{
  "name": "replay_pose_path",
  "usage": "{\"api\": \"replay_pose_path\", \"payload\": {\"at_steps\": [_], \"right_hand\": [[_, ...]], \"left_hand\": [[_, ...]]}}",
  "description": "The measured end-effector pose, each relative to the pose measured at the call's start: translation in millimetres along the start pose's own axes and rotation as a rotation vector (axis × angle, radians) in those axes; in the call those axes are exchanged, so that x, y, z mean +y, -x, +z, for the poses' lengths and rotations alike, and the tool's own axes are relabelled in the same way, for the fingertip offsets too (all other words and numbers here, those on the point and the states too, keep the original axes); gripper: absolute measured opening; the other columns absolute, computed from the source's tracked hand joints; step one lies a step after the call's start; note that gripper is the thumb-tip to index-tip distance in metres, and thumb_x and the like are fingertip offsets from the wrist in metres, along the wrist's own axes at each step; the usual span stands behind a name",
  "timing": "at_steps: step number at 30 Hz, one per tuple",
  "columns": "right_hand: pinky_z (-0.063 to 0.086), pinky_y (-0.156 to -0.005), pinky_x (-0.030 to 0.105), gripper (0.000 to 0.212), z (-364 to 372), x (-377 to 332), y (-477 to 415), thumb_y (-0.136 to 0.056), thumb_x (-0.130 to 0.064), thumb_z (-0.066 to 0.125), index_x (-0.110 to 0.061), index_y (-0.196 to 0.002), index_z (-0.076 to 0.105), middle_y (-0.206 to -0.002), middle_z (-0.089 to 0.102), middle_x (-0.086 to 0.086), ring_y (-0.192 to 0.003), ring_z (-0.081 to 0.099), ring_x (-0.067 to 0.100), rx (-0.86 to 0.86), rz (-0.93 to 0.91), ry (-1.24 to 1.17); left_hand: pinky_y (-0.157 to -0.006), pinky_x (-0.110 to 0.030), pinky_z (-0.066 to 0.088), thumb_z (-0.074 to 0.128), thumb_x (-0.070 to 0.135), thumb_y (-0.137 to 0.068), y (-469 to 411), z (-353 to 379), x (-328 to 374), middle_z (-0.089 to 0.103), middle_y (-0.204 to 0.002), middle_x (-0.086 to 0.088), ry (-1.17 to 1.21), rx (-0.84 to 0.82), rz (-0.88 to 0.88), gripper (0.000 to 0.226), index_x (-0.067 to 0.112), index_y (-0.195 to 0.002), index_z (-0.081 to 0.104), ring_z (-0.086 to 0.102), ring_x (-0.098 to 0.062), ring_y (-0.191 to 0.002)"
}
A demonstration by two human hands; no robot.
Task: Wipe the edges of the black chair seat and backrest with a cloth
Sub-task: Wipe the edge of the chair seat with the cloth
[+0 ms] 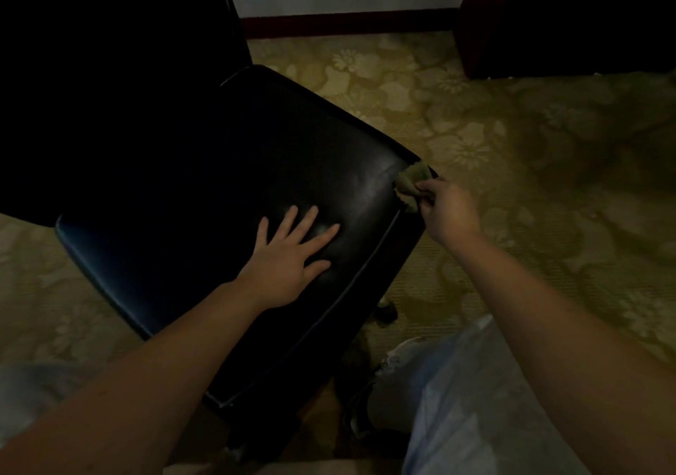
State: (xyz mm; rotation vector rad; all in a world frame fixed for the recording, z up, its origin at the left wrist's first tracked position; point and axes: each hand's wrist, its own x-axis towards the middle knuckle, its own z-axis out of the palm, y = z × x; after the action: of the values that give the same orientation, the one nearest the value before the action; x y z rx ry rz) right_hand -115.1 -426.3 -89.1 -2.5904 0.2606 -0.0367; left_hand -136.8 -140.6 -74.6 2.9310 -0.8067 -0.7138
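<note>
The black chair seat [219,182] fills the middle of the head view, its glossy leather surface tilted diagonally. Its backrest [109,53] rises dark at the upper left. My left hand [289,255] lies flat on the seat with fingers spread. My right hand [448,211] pinches a small olive-green cloth [411,185] against the seat's right front corner, where the edge piping runs.
Patterned yellow-green carpet [512,145] surrounds the chair. A dark wooden furniture piece [548,17] stands at the upper right, and a white wall with a dark baseboard [347,22] is behind. A chair caster [387,313] shows below the seat. My light-blue trouser leg [475,401] is at the bottom right.
</note>
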Motion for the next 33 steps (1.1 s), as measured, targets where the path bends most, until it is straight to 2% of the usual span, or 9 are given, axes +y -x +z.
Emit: {"api": "replay_pose_path", "payload": {"at_steps": [5,9,16,18,22,26,33], "right_hand": [[0.048,-0.091,0.040,0.039,1.1,-1.6,22.5,-0.092,-0.009,0.059,-0.009,-0.131,0.060,-0.123,0.053,0.011,-0.106,0.057,0.030,-0.087,-0.096,0.019],[0.050,-0.089,0.040,0.034,-5.5,5.9,6.9,-0.090,-0.006,0.060,-0.010,-0.123,0.067,-0.117,0.060,0.011,-0.105,0.060,0.032,-0.071,-0.176,0.061],[0.050,-0.085,0.042,0.031,-3.2,1.1,-18.5,-0.094,-0.008,0.055,-0.014,-0.122,0.067,-0.118,0.061,0.012,-0.103,0.060,0.033,0.005,-0.065,0.103],[0.050,-0.085,0.043,0.030,1.4,-3.0,-14.6,-0.093,-0.008,0.056,-0.012,-0.120,0.068,-0.116,0.060,0.012,-0.102,0.060,0.032,-0.003,-0.070,0.080],[0.051,-0.082,0.043,0.031,4.8,-4.7,-3.2,-0.089,-0.006,0.060,-0.008,-0.119,0.069,-0.110,0.059,0.014,-0.097,0.060,0.035,-0.019,-0.156,0.040],[0.050,-0.082,0.042,0.029,-0.6,-2.8,-20.5,-0.090,-0.008,0.060,-0.011,-0.117,0.071,-0.106,0.062,0.014,-0.096,0.061,0.035,-0.020,-0.138,0.073],[0.050,-0.089,0.041,0.031,0.8,-6.6,-42.3,-0.093,-0.008,0.057,-0.010,-0.122,0.068,-0.116,0.064,0.016,-0.105,0.060,0.035,0.026,-0.044,0.091]], "left_hand": [[-0.116,-0.057,-0.015,0.024,0.059,-0.099,-2.6,5.9,0.7,-0.023,-0.162,0.009,0.067,0.046,-0.003,0.061,0.051,-0.152,-0.005,-0.026,-0.019,-0.148],[-0.116,-0.057,-0.014,0.027,0.058,-0.101,-6.7,10.1,1.6,-0.028,-0.153,0.014,0.063,0.075,-0.014,0.059,0.053,-0.151,-0.005,-0.026,-0.018,-0.147],[-0.115,-0.056,-0.017,0.030,0.057,-0.102,-13.6,8.9,6.5,-0.018,-0.164,0.009,0.153,0.090,-0.041,0.057,0.054,-0.151,0.000,-0.030,-0.014,-0.143],[-0.115,-0.055,-0.018,0.029,0.056,-0.102,-15.5,8.6,8.2,-0.019,-0.164,0.009,0.163,0.088,-0.051,0.057,0.055,-0.150,-0.001,-0.031,-0.012,-0.141],[-0.115,-0.056,-0.017,0.030,0.055,-0.102,-16.8,8.4,11.6,-0.018,-0.165,0.008,0.174,0.113,-0.068,0.057,0.054,-0.151,0.001,-0.025,-0.019,-0.149],[-0.115,-0.056,-0.017,0.030,0.055,-0.102,-17.5,5.4,15.0,-0.019,-0.165,0.008,0.176,0.099,-0.077,0.057,0.053,-0.152,0.001,-0.024,-0.020,-0.150],[-0.115,-0.056,-0.019,0.032,0.055,-0.102,-21.0,5.9,14.3,-0.019,-0.165,0.008,0.214,0.113,-0.084,0.058,0.053,-0.152,0.002,-0.024,-0.020,-0.149]]}}
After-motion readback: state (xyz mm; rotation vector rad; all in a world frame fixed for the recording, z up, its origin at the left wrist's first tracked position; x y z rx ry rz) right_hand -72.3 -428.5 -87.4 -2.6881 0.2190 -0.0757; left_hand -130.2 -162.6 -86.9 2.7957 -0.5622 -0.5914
